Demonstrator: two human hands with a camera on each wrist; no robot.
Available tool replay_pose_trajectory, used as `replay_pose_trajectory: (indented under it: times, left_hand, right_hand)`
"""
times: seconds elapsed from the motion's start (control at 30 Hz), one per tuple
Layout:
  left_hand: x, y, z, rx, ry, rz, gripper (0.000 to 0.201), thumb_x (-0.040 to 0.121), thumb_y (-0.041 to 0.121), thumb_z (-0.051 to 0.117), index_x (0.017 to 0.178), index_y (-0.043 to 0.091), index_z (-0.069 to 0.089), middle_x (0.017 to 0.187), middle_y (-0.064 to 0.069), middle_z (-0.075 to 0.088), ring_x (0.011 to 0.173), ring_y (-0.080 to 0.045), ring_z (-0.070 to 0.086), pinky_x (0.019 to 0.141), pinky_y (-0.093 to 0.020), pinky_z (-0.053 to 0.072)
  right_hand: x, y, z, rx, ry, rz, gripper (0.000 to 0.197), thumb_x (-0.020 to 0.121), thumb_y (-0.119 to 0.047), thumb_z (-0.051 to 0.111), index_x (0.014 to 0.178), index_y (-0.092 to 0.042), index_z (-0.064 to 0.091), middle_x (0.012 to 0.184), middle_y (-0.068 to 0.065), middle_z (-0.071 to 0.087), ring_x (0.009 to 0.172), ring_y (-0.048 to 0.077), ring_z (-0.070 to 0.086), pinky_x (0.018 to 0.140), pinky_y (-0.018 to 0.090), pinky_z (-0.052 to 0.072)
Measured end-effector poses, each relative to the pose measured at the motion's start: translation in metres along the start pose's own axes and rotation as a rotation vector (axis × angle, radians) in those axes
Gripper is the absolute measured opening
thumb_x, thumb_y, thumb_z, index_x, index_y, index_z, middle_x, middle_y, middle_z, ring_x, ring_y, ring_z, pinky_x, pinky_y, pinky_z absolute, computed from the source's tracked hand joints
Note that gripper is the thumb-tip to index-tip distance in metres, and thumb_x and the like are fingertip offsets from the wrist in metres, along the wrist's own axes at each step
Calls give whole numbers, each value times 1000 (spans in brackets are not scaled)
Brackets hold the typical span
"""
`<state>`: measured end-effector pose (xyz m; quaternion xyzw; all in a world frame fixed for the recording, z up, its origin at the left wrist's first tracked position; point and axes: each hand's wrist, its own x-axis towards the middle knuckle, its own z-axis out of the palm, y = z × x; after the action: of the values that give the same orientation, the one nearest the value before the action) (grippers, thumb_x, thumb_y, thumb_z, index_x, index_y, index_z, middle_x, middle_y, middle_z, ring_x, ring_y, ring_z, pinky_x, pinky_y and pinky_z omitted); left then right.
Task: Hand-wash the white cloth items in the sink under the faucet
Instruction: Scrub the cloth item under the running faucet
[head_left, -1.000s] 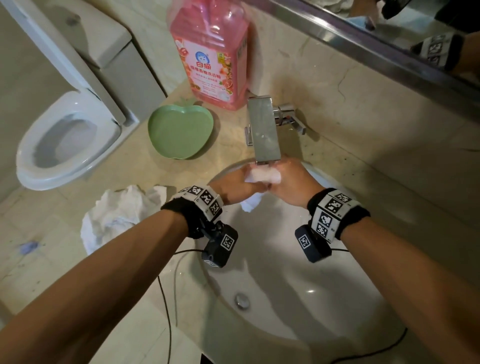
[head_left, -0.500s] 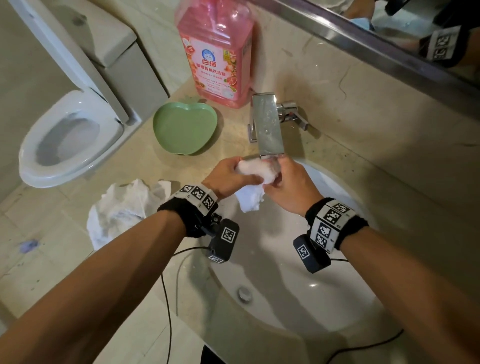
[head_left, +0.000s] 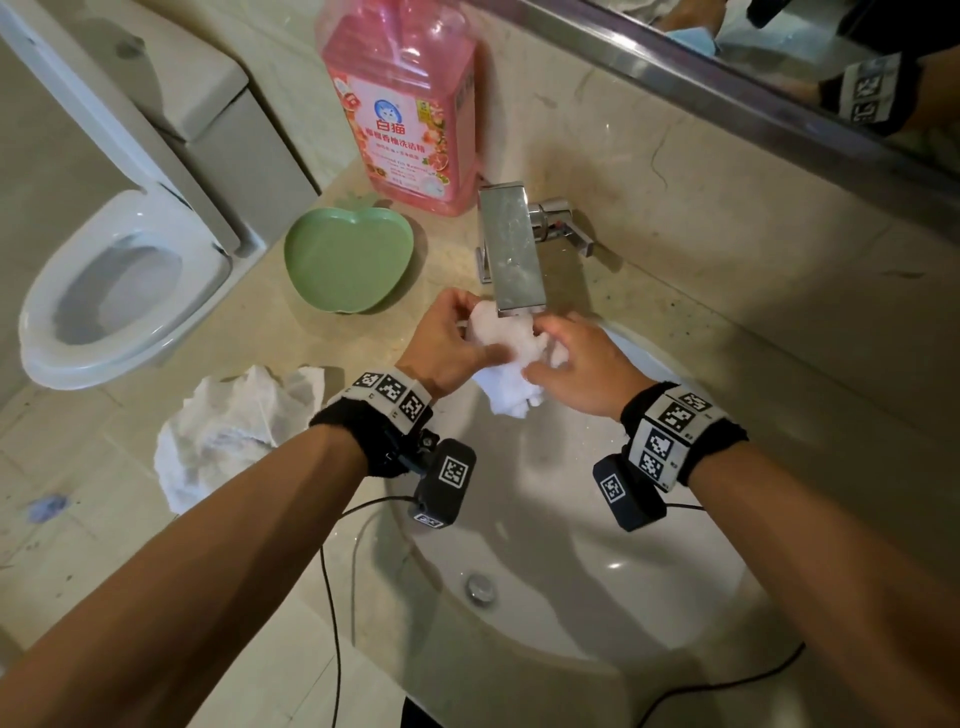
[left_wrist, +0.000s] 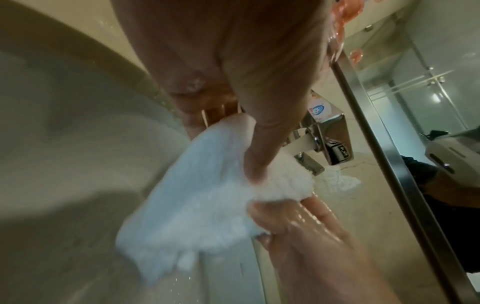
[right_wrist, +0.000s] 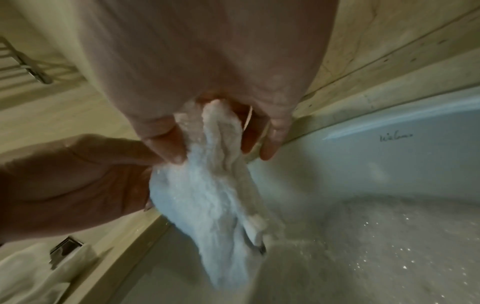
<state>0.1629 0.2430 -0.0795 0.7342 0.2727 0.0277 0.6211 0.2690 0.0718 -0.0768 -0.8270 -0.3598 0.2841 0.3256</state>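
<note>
A small wet white cloth (head_left: 506, 353) hangs bunched just under the square steel faucet (head_left: 511, 249) at the back of the white sink (head_left: 597, 597). My left hand (head_left: 452, 340) grips its left side, thumb pressed into the terry (left_wrist: 207, 195). My right hand (head_left: 576, 364) pinches the right side between thumb and fingers, and the cloth (right_wrist: 207, 195) dangles below them over the wet basin. Water droplets speckle the bowl in the right wrist view. A second crumpled white cloth (head_left: 234, 431) lies on the counter left of the sink.
A green apple-shaped dish (head_left: 348, 265) and a big pink detergent bottle (head_left: 405, 104) stand on the counter behind and left of the faucet. A toilet (head_left: 119, 280) is at far left. A mirror edge (head_left: 727, 88) runs along the back wall. Cables trail over the sink's front rim.
Both hands have shifted the cloth slightly back and left under the faucet spout, rubbing and regripping it. More of the cloth now hangs below the hands.
</note>
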Motion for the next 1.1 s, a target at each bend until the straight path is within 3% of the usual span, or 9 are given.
replay_pose_trajectory:
  times: [0.07,0.13,0.3,0.47,0.57,0.7,0.8,0.93,1.1]
  left_hand:
    - [1,3,-6,81,-137,15,78,67,10,87,129,19,41,122,-3,56,115,-21,56,94,-36,51]
    - [2,5,-12,277,-277,53,71,75,15,83,135,21,46,130,1,52,120,-19,52,99,-33,45]
    - [-3,-3,-22,618,-141,112,26,83,37,74,96,18,63,93,1,63,90,-23,61,76,-29,42]
    - [-3,-11,-29,812,-59,176,40,86,57,63,92,17,60,90,0,47,84,-20,49,77,-32,39]
    - [-2,-11,-26,814,-86,256,36,89,53,61,88,19,50,80,3,47,78,-26,54,68,-32,35]
    - [-2,-11,-23,770,-32,157,39,94,53,54,99,15,50,79,-8,61,75,-31,55,66,-34,35]
    - [1,-5,-13,775,13,9,43,94,57,49,102,15,51,85,-8,61,74,-26,49,67,-33,35]
    - [9,8,7,607,19,-208,37,97,49,49,111,15,52,94,0,59,78,-20,57,71,-32,45]
    - [9,17,19,100,16,-404,31,94,31,60,114,7,58,105,-12,67,87,-29,70,78,-44,61]
  right_hand:
    - [2,-3,-2,12,-44,-15,32,79,-15,69,108,-27,62,93,-19,52,80,-1,53,62,5,38]
    - [4,-6,-1,30,-87,-25,36,79,-14,64,113,-27,65,96,-17,60,82,2,57,64,7,40]
    - [11,-11,2,-123,-25,-54,23,82,-24,76,104,-17,71,87,-14,61,84,16,62,62,16,37]
    - [20,-10,-3,-194,12,31,51,81,-46,78,120,-13,70,104,5,73,84,10,54,73,19,34]
    - [23,-14,-7,-261,-27,32,41,88,-38,73,120,-13,69,99,7,71,81,16,54,68,19,33]
    - [21,-15,-22,-290,-34,71,24,94,-16,64,117,-11,68,90,6,64,78,20,59,55,14,28]
    - [15,-17,-23,-304,-14,85,30,100,-22,56,127,-11,63,109,15,71,64,8,53,64,21,35]
    - [4,-20,-3,-174,29,125,33,102,-21,53,133,-11,56,114,16,68,101,33,66,90,42,54]
    - [6,-22,19,13,-7,171,83,71,-36,86,138,-16,41,121,4,64,108,21,62,91,38,54]
